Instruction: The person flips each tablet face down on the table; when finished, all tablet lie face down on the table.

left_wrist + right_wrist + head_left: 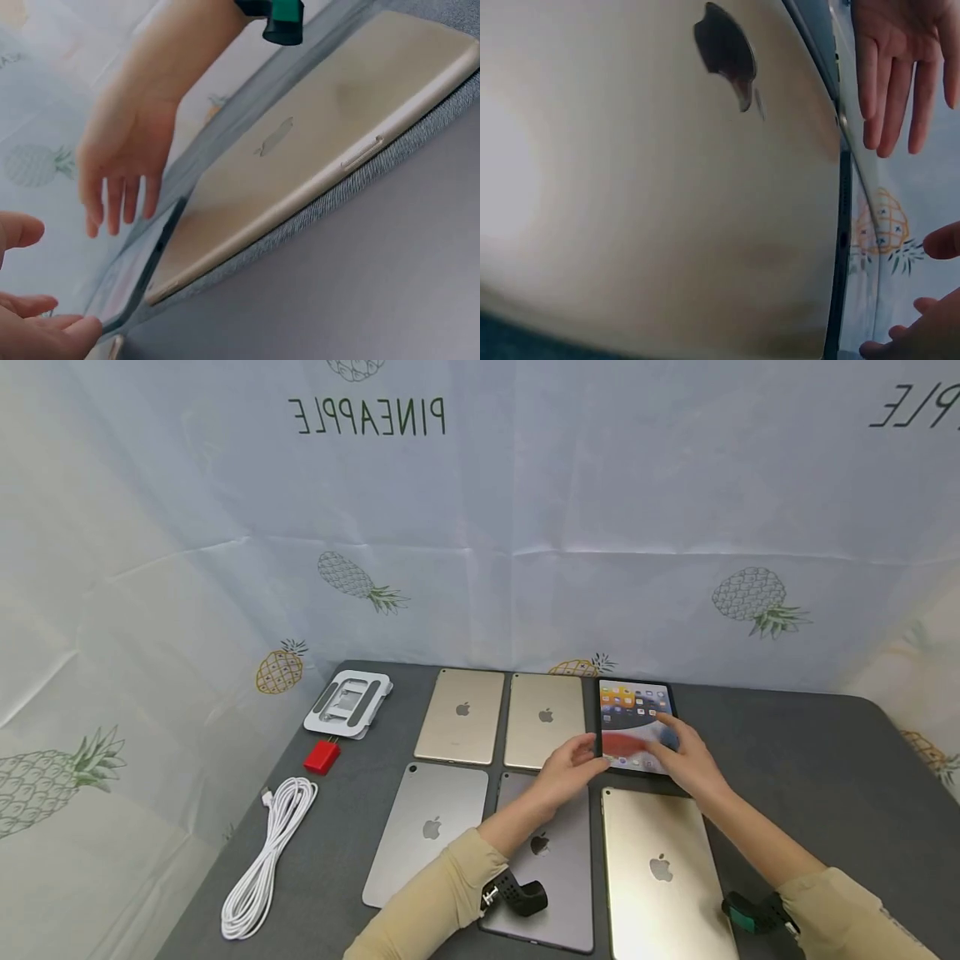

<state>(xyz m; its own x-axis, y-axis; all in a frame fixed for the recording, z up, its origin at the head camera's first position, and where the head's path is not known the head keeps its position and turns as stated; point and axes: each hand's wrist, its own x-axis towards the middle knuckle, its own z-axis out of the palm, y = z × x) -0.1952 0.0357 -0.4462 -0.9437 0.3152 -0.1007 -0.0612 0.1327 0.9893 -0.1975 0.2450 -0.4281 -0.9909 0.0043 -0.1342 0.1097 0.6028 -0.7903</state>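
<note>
A tablet (630, 724) lies face up at the back right, its screen lit with app icons. My left hand (567, 772) is by its lower left edge, and my right hand (692, 758) is over its right side. Fingers on both hands look relaxed and grip nothing. In the left wrist view, the right hand (131, 150) hangs above the tablet with fingers extended. Whether any fingertip touches the tablet is unclear. Just in front lies a gold tablet (652, 839), back up. Under my left forearm is a dark grey tablet (551, 885), partly hidden.
Two gold tablets (462, 718) lie face down along the back, with a silver tablet (427, 835) in front of them. At the left are a white folding stand (348, 703), a red charger plug (322, 757) and a coiled white cable (268, 860). A printed curtain (510, 510) hangs behind the dark table.
</note>
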